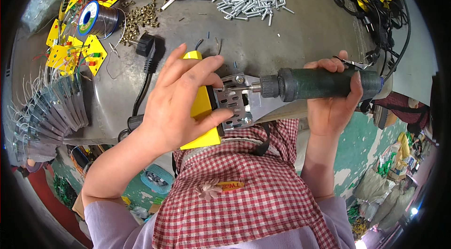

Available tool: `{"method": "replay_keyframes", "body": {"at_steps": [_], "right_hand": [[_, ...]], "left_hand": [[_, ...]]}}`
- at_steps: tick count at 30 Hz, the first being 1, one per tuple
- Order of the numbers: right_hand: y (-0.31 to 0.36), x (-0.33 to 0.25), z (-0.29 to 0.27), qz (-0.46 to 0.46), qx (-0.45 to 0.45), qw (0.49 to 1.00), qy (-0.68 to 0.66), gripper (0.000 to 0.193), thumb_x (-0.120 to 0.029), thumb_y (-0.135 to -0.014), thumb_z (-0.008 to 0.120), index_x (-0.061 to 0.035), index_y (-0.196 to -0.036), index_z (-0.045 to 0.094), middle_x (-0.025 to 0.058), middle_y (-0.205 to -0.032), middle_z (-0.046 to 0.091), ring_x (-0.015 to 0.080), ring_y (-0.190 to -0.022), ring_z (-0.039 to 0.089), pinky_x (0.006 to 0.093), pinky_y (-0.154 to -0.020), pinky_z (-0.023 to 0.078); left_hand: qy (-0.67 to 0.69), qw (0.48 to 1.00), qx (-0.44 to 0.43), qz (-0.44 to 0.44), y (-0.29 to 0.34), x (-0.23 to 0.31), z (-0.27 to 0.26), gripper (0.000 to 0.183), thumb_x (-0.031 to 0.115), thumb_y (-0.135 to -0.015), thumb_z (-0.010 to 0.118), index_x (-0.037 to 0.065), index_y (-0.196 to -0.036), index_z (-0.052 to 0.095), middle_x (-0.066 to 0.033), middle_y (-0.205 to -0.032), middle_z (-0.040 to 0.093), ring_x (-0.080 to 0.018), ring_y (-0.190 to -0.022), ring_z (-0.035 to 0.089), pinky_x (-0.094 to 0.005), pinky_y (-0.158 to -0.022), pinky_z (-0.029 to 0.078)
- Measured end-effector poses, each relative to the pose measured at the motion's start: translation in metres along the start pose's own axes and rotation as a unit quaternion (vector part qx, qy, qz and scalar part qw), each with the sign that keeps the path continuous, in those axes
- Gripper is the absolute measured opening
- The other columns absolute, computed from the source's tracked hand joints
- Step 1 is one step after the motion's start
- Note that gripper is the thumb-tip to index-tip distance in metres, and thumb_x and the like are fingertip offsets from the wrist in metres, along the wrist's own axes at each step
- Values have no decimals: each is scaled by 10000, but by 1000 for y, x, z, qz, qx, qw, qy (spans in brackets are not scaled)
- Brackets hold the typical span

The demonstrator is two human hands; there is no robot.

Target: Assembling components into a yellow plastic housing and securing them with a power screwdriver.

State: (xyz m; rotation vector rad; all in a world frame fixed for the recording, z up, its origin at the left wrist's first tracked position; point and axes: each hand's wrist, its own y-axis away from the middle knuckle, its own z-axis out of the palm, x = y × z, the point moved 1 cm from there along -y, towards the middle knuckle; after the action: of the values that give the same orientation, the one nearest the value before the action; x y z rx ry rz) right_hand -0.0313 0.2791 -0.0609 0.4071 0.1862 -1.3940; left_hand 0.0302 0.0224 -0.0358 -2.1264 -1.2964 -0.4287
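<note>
- Left hand (176,96), left of centre: fingers gripping yellow box (202,103).
- Right hand (336,90), right of centre: fingers wrapped around driver (307,84).
- Bracket (238,103), centre, beside driver's bit (244,88).
- Screws (251,1), top.

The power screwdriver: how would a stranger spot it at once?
Find the grey table, then the right hand by its near edge. That hand holds the power screwdriver, a thick dark cylinder. Unlike the yellow box under the left hand, it ends in a thin metal bit.

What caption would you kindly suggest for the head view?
Left hand holds a yellow part; right hand, an electric screwdriver.
</note>
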Motion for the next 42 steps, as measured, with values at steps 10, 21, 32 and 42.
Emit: {"method": "replay_keyframes", "body": {"at_steps": [10, 21, 32, 42], "right_hand": [[0, 2, -1, 6, 1, 1000, -19, 416, -242, -886, 644, -52, -1225, 496, 45, -961, 547, 193, -963, 536, 440, -998, 381], [-6, 6, -2, 2, -7, 1000, -13, 394, -240, -884, 649, -57, -1206, 513, 41, -940, 559, 191, -948, 543, 442, -983, 395], [-6, 9, -2, 7, 11, 1000, -24, 359, -223, -881, 637, -69, -1180, 511, 37, -920, 556, 183, -924, 546, 439, -957, 414], [-8, 10, 0, 10, 31, 999, -20, 334, -208, -880, 633, -69, -1163, 521, 34, -919, 562, 177, -907, 549, 429, -947, 422]], "left_hand": [[3, 1000, -6, -7, -1, 1, 0, 805, 241, -692, 836, -14, -1315, 394, -95, -907, 670, -301, -968, 614, -568, -1085, 290], [-4, 1000, -6, -11, 0, 2, 0, 832, 226, -682, 841, -6, -1331, 377, -94, -919, 669, -311, -981, 613, -558, -1097, 280], [-1, 1000, -2, -15, -1, 2, 0, 817, 202, -649, 854, 22, -1309, 406, -73, -937, 666, -305, -999, 593, -577, -1099, 295], [2, 1000, 6, -8, -1, 4, 1, 825, 129, -618, 831, 20, -1334, 438, -52, -929, 601, -262, -980, 578, -560, -1073, 341]]}}
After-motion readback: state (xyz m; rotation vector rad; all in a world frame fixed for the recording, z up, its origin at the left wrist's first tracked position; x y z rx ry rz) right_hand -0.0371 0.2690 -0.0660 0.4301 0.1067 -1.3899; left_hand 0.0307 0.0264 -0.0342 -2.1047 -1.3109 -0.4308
